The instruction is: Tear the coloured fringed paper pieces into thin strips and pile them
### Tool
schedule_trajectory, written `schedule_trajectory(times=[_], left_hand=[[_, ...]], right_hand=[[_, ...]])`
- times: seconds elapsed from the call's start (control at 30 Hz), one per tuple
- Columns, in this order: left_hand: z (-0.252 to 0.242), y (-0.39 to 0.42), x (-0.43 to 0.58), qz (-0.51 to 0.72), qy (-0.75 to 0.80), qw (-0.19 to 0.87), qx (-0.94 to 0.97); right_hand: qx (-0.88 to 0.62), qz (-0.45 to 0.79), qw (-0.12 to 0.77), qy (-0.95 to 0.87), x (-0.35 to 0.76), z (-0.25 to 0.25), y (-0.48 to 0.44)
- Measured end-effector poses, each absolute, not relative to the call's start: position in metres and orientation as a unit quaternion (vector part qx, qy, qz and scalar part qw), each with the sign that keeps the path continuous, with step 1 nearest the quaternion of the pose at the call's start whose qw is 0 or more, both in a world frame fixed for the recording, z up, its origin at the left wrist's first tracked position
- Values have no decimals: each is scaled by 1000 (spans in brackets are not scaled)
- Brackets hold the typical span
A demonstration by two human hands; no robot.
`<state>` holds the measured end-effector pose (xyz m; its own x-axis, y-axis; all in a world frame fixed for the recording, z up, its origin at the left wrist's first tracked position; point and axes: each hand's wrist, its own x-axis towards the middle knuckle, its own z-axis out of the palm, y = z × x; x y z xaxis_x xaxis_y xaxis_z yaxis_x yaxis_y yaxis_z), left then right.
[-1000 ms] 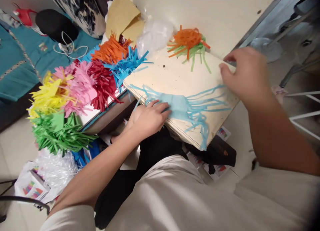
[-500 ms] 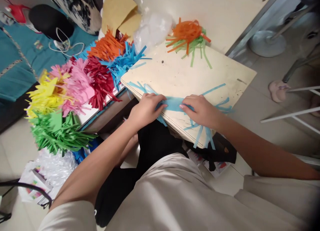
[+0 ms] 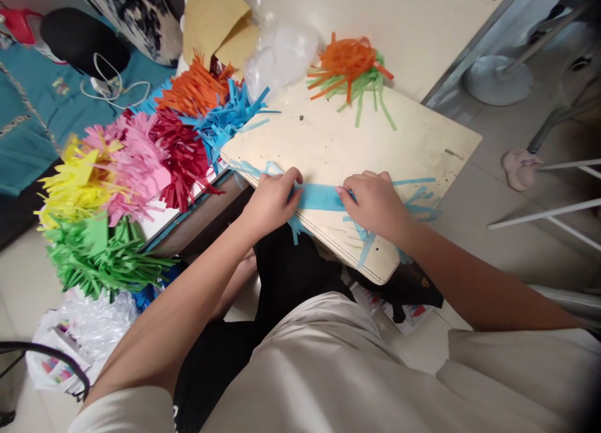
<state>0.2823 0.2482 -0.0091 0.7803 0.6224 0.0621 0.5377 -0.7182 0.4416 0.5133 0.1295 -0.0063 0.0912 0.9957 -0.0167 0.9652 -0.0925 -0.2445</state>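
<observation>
A pale wooden board (image 3: 357, 148) rests on my lap. A light blue fringed paper strip (image 3: 320, 197) lies along its near edge, its cut strands hanging over the side. My left hand (image 3: 272, 198) has its fingers curled and pinches the strip's left part. At the strip's right part my right hand (image 3: 373, 203) is closed too, fingertips pressed on the paper. A bundle of orange and green fringed paper (image 3: 350, 67) lies at the board's far corner.
Piles of fringed paper lie at the left: orange (image 3: 195, 89), blue (image 3: 225, 120), red (image 3: 181, 157), pink (image 3: 134, 164), yellow (image 3: 75, 183) and green (image 3: 101, 254). Brown paper (image 3: 216, 26) and a clear plastic bag (image 3: 279, 54) sit behind. A fan base (image 3: 498, 79) stands on the floor.
My right hand came down from the board's far right edge onto the blue strip, opposite my left hand. Both hands have gathered the strip and shifted slightly up and left.
</observation>
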Motion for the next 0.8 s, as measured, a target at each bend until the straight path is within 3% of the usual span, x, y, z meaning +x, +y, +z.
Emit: schedule_trajectory(times=[0.37, 0.8], left_hand=[[6, 253, 292, 57, 359, 188, 912], [25, 268, 277, -2, 361, 148, 921]], right_hand=[[-732, 75, -23, -677, 510, 4, 140], [-726, 65, -44, -683, 507, 5, 137]])
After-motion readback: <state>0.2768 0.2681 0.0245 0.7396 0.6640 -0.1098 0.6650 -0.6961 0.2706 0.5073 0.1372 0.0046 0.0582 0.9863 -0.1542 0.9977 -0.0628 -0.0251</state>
